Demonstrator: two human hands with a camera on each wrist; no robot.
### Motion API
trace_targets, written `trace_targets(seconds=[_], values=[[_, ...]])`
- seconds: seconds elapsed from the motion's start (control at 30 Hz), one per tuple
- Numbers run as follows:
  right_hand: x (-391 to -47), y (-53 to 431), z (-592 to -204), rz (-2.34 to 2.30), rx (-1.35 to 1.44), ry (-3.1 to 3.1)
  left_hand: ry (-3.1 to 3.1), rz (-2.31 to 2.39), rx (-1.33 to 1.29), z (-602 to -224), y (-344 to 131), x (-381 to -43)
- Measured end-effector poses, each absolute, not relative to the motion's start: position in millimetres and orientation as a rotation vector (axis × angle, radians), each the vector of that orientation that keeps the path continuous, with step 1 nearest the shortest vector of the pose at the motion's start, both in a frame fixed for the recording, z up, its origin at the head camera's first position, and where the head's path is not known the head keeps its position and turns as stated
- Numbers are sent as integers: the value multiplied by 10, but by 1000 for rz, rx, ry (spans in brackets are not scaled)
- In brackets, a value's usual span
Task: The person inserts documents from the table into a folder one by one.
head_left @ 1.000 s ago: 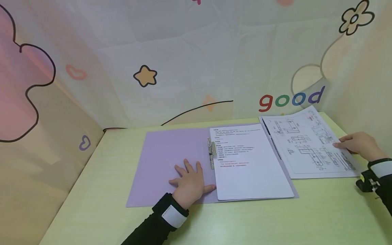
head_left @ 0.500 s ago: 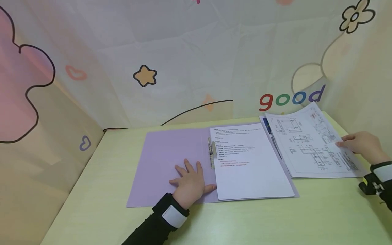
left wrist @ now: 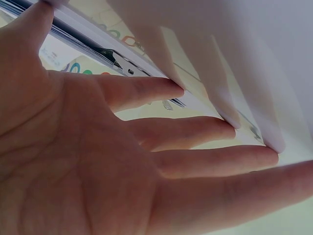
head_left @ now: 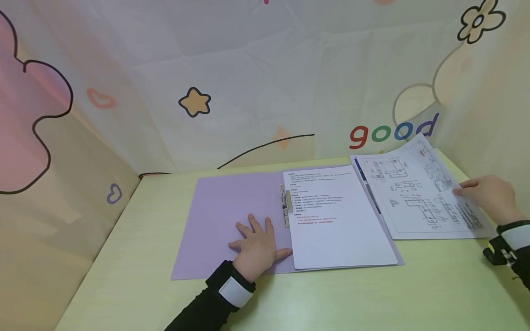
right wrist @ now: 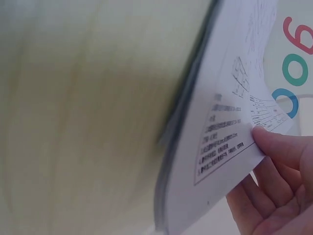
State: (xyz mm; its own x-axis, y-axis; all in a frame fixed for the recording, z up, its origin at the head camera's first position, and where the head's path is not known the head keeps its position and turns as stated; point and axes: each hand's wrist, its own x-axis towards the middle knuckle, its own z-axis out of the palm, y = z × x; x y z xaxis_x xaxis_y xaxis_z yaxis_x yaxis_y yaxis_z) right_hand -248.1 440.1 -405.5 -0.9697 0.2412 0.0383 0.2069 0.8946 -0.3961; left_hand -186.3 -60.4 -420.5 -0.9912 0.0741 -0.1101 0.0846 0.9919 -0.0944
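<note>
An open purple folder [head_left: 232, 197] lies flat on the table, a metal clip [head_left: 285, 207] along its spine. My left hand [head_left: 255, 248] rests with spread fingers on the folder's bare left cover, its thumb at the edge of the printed text pages [head_left: 341, 248]. In the left wrist view the fingertips of the left hand [left wrist: 93, 147] touch the cover. To the folder's right is a sheet with line drawings [head_left: 418, 193] on top of other papers. My right hand [head_left: 490, 195] pinches its right edge, thumb on top; the right wrist view shows the sheet [right wrist: 220, 142] bending upward there.
Under the drawing sheet, a dark blue strip of paper [head_left: 361, 168] peeks out by the folder's right edge. The pale green table [head_left: 323, 303] meets a printed cloth backdrop [head_left: 248, 59] at the back and sides.
My right hand has raised the drawing sheet slightly, so its far right corner stands higher. The sheet slid right, then a little back left. My left hand has stayed in place.
</note>
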Motion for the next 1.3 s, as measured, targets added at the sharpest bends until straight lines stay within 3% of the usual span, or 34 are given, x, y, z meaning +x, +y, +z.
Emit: trace_targets(seconds=[1.3], values=[[-2480,4247,-4104,764,-453,-2736,3009,-95,104,-4210,-600,-1881]])
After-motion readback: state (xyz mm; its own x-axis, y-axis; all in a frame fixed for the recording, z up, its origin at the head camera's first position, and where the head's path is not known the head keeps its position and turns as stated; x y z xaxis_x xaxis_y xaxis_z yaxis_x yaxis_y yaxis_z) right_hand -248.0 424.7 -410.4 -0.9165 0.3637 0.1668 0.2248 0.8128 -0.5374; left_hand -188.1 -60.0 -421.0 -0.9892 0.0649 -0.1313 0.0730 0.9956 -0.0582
